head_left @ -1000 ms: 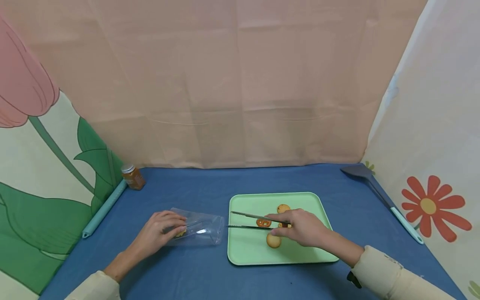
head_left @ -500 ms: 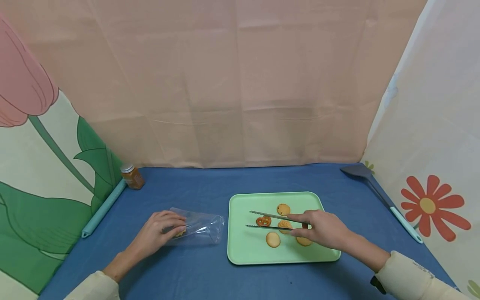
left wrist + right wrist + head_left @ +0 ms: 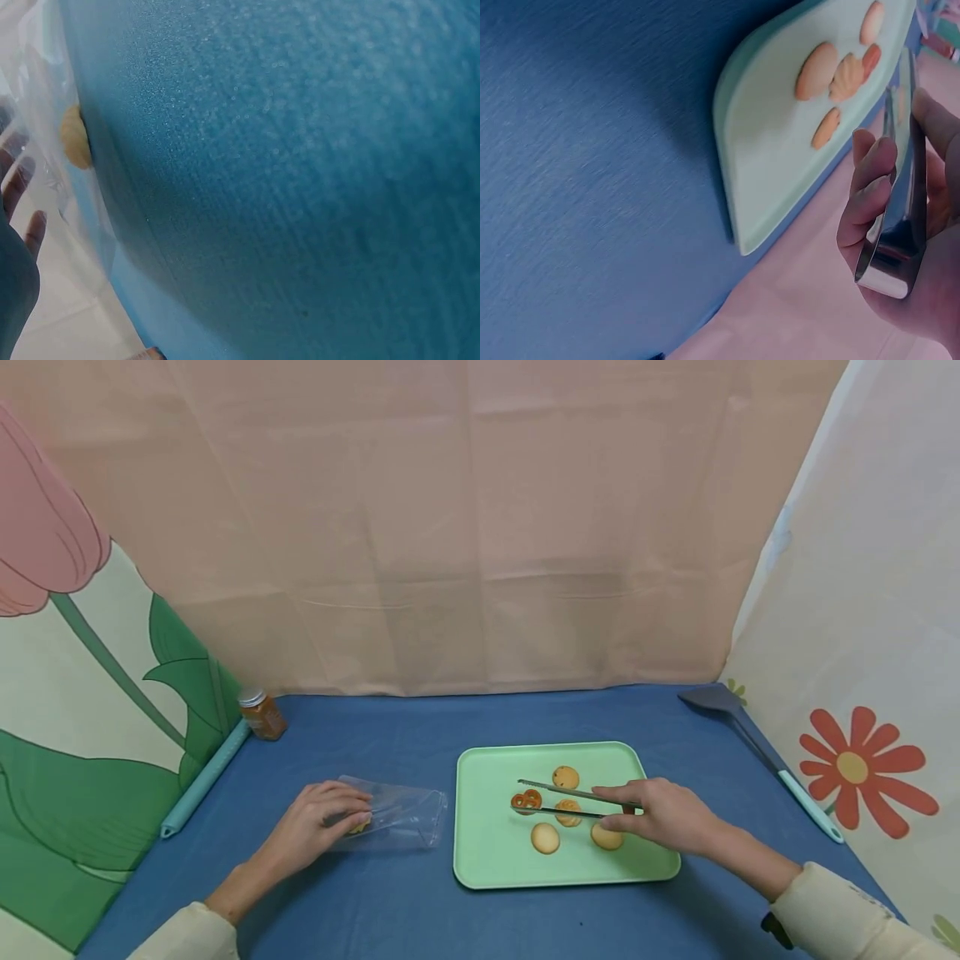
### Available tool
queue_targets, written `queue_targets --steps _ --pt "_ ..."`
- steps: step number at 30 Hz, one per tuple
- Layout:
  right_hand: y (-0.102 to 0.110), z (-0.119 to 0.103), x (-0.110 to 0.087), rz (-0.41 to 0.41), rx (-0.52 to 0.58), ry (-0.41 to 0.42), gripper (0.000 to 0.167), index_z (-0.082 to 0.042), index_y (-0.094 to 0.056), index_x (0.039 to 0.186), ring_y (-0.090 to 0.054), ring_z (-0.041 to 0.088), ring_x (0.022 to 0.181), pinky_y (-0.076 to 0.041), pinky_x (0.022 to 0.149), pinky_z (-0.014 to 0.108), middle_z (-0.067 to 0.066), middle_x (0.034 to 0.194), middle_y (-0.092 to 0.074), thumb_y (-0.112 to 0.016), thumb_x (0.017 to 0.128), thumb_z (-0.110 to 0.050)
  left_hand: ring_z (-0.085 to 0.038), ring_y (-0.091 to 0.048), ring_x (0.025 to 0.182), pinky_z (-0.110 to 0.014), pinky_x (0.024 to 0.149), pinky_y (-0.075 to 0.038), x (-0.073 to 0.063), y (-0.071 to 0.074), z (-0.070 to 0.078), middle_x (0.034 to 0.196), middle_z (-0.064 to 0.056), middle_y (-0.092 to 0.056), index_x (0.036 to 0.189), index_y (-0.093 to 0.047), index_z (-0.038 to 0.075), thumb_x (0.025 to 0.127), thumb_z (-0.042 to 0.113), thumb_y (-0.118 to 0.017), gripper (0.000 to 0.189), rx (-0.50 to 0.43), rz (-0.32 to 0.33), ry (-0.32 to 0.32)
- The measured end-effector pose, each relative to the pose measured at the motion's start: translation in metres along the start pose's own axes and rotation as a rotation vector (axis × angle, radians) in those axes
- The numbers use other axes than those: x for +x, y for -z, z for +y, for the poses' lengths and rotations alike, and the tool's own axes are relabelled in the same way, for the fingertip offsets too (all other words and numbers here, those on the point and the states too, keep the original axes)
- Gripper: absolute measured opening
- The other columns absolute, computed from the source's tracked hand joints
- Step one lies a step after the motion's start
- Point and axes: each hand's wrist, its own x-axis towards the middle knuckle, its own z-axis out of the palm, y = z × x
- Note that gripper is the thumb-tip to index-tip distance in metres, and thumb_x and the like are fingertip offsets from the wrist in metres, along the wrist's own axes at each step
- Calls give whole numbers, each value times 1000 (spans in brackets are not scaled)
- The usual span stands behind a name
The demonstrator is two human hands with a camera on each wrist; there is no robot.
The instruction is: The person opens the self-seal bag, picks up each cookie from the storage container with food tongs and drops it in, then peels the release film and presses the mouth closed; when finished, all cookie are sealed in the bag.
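My right hand (image 3: 663, 814) grips metal tongs (image 3: 901, 232), whose arms are spread above the pale green tray (image 3: 487, 860). Under and beside the tongs are a pretzel (image 3: 531, 798) and a swirled cookie (image 3: 568, 818). A dotted cookie (image 3: 566, 777) lies behind them, with a round plain cookie (image 3: 545, 838) in front and another plain cookie (image 3: 607, 838) just below my fingers. At the left, my left hand (image 3: 322, 817) holds the near end of a clear plastic bag (image 3: 416, 817) lying on the blue cloth. One pale yellow cookie (image 3: 76, 139) is inside that bag, partly covered by my fingers in the head view.
A spatula (image 3: 757, 745) with a dark head lies along the right edge. At the back left, a brown jar (image 3: 264, 718) with a silver lid stands by a teal roll (image 3: 206, 781). Fabric walls border the blue cloth (image 3: 390, 910) on three sides.
My right hand and the tongs have shifted right across the tray, uncovering the swirled cookie and the right plain cookie. The left hand and the bag stay put.
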Motion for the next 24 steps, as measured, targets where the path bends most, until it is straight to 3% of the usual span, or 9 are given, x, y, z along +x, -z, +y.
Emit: queue_targets --steps 3,7,24 --pt "1 5 0 -12 12 -2 56 -24 -64 137 -49 -3 67 -37 52 22 -5 108 -73 -67 90 -55 -14 -63 107 -47 88 -46 0 0 0 109 12 -74 98 -80 26 84 19 -81 16 -3 -6 1" --pt "2 11 1 -28 26 2 56 -22 -64 137 -49 -2 63 -37 50 22 4 125 -71 -68 90 -53 -13 -63 107 -47 88 -45 0 0 0 110 12 -74 97 -80 27 84 19 -81 16 -10 -7 3" --pt "3 18 7 -49 -13 23 56 -22 -65 137 -42 0 52 -32 45 23 7 121 -72 -69 90 -52 -12 -63 107 -47 88 -46 0 -1 -1 110 11 -74 97 -80 27 84 20 -81 15 -15 -13 2"
